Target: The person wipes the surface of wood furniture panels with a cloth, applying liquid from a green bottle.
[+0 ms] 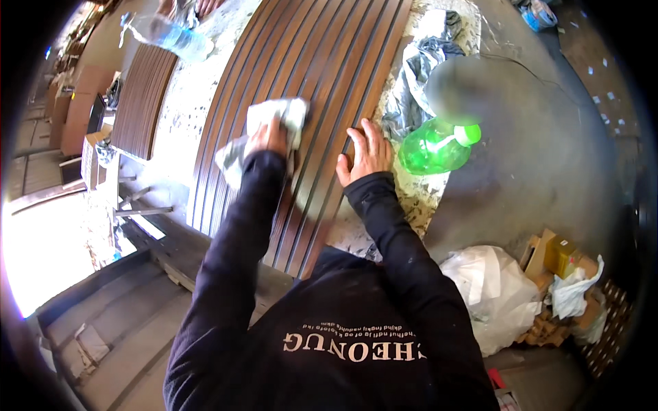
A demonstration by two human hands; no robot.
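Note:
A brown panel with long dark grooves point(322, 68) lies lengthwise in front of me on a speckled, stained worktable point(175, 130). My left hand point(267, 139) is closed on a pale crumpled cloth point(295, 113) and presses it against the panel's grooved face. Part of the cloth spreads out beside my wrist. At the panel's right edge, my right hand point(370, 151) rests with fingers spread, holding nothing. Just right of it lies a green see-through plastic bottle point(428, 151) with a green cap.
Crumpled grey and white rags point(411, 82) lie beyond the bottle. A clear bottle point(168, 34) lies at the far left, near another person's hands point(205, 5). More brown panels point(142, 103) stand left. Lower right are a white plastic bag point(490, 294) and cardboard scraps point(541, 329).

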